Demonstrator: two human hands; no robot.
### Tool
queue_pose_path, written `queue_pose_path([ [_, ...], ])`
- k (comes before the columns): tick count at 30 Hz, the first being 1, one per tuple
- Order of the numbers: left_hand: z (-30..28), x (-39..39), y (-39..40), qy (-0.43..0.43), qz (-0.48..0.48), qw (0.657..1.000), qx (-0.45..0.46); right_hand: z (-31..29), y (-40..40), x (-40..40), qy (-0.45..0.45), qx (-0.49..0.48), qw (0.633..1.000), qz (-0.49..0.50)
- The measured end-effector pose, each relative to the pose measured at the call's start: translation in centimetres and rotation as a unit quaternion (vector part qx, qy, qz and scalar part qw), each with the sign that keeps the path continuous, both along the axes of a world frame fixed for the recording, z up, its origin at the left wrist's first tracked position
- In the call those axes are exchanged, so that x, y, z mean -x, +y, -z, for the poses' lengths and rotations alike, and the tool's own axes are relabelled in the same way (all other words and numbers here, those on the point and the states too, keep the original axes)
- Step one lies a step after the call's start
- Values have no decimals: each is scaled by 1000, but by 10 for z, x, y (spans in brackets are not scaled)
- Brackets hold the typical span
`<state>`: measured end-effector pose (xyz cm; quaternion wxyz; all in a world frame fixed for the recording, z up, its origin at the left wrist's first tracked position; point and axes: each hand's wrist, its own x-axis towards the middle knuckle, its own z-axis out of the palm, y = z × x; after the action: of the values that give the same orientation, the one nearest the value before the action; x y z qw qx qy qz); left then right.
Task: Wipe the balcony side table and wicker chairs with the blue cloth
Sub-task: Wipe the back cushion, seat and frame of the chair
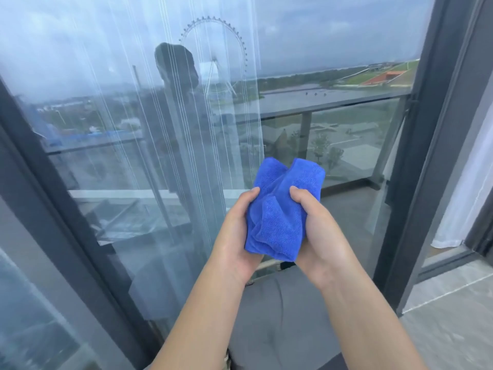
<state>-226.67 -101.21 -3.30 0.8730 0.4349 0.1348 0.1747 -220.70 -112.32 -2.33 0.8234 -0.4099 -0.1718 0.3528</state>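
Observation:
A bunched blue cloth (282,206) is held up in front of me between both hands. My left hand (234,236) grips its left side with the thumb on top. My right hand (320,228) grips its right side, thumb pressed into the folds. Below the hands lies a grey seat cushion (282,316) of a chair, with a bit of pale wicker frame (264,265) showing at its far edge. No side table is in view.
A large glass door (133,156) with a dark frame (416,182) stands straight ahead, reflecting a person. Beyond it are the balcony floor (349,204) and a glass railing (333,105). A white curtain (458,204) hangs at the right, above pale floor tiles (453,324).

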Motion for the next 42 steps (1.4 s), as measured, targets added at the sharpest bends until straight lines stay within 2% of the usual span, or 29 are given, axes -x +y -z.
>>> queue_pose_path([
  [9, 55, -33, 23, 58, 17, 998, 27, 50, 18, -31, 45, 76, 996, 26],
  [14, 89, -48, 21, 117, -3, 993, -12, 85, 15, -41, 51, 146, 986, 59],
  [21, 103, -70, -21, 135, -67, 986, -70, 97, -28, -75, 37, 188, 981, 43],
  [31, 139, -82, -147, 190, -183, 962, -71, 146, -125, -124, 43, 232, 970, -63],
  [39, 143, -50, -174, 212, -274, 935, -73, 159, -131, -116, 11, 224, 962, -153],
  [42, 146, -41, -176, 207, -287, 932, -70, 163, -131, -111, 26, 217, 961, -172],
])
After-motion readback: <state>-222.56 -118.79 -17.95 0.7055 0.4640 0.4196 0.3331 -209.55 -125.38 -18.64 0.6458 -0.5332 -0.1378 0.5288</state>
